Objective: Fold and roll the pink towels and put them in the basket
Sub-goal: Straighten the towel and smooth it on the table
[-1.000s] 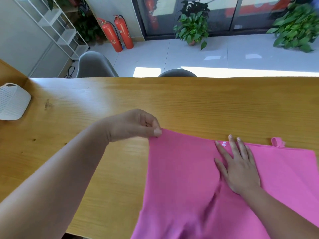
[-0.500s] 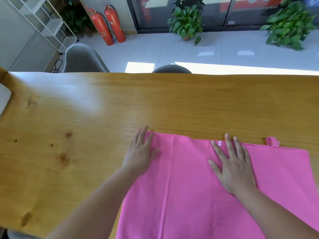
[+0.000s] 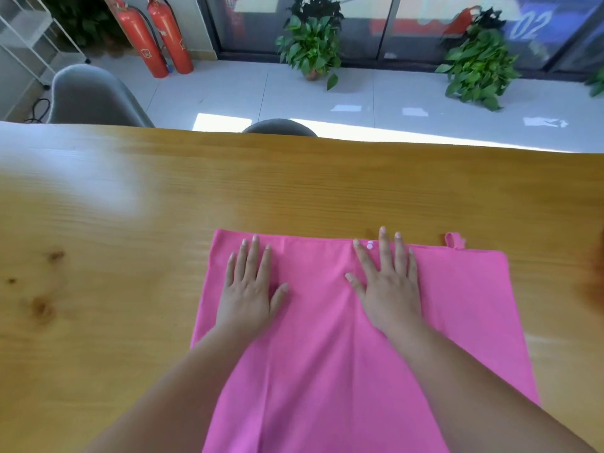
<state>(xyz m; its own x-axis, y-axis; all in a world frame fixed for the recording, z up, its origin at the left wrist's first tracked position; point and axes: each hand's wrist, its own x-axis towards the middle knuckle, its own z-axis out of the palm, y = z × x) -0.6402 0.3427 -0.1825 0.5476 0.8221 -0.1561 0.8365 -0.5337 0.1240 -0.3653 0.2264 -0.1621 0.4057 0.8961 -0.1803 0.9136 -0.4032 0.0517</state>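
— Resting flat on what, the left hand (image 3: 248,289)?
— On the pink towel (image 3: 320,354), fingers straight and spread, gripping nothing. The towel lies on the wooden counter (image 3: 294,184).
— And the right hand (image 3: 389,289)?
— Same: palm down, fingers splayed, near the towel's far edge.

Only legible txt: white "02" on glass window (image 3: 531,26), top right bkgd.

Towel (image 3: 327,338) showing plain bright pink, with small white mark (image 3: 369,245) near far edge. Table (image 3: 294,184) showing honey-yellow wood grain, with dark brown knots (image 3: 41,307) at left. Fire extinguishers (image 3: 157,37) showing red. Chair (image 3: 91,96) showing grey. Plants (image 3: 310,44) showing green. Floor (image 3: 376,89) showing pale tiles.
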